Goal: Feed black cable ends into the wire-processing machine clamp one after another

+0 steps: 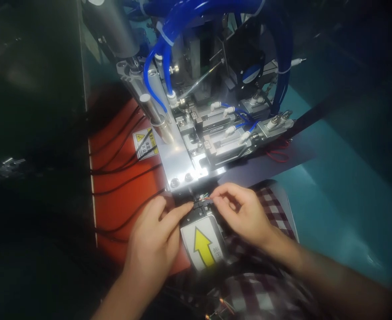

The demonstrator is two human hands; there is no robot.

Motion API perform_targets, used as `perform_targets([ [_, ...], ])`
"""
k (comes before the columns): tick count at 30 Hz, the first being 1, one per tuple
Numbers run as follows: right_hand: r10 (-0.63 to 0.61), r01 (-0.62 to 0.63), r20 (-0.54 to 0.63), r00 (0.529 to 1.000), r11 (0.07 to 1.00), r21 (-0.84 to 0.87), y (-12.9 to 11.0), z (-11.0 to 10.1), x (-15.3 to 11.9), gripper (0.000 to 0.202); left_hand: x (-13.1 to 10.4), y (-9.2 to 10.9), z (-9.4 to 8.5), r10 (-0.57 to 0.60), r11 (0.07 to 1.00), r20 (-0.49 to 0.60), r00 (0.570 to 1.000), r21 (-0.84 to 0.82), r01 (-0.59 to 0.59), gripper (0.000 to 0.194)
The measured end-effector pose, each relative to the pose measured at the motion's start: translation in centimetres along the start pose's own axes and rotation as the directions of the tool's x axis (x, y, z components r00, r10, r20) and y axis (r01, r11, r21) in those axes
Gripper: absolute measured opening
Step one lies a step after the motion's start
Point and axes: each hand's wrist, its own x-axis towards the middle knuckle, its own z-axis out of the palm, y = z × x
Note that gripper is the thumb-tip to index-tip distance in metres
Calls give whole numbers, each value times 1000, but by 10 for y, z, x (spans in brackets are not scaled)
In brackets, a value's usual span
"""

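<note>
My left hand (156, 242) is at the left of a small black fixture block (192, 216), one digit stretched to the block's top edge. Its other fingers curl behind, and what they hold, if anything, is hidden. Thin coloured wires (204, 197), some green and orange-red, lie across the slot at the front of the machine. My right hand (244, 213) pinches the ends of these wires between thumb and forefinger, right of the slot. Just below the block is a white label with a yellow arrow (202, 246) pointing toward the machine.
Over the slot stands a metal machine with a bright plate (179, 162), pneumatic cylinders (227, 144) and blue air hoses (196, 11). Several black cables (126, 193) cross an orange-red surface (116, 213) on the left. Checkered cloth (252, 293) and loose wire ends (227, 306) show below.
</note>
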Motion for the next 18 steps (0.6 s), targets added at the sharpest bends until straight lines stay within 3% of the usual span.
perform_targets([
  [5, -140, 140, -4, 990, 988, -60, -2, -2, 1, 12, 0, -1, 1, -5, 1000, 13, 1000, 9, 5, 31],
  [9, 54, -57, 58, 997, 997, 59, -5, -4, 9, 10, -1, -2, 1, -5, 1000, 20, 1000, 14, 5, 32],
  [13, 261, -294, 174, 949, 935, 199, -7, -7, 17, 9, 0, -1, -1, 4, 1000, 20, 1000, 13, -4, 33],
  [18, 278, -313, 206, 938, 935, 165, -6, -9, 22, 8, 0, -1, -1, 1, 1000, 16, 1000, 3, -1, 33],
])
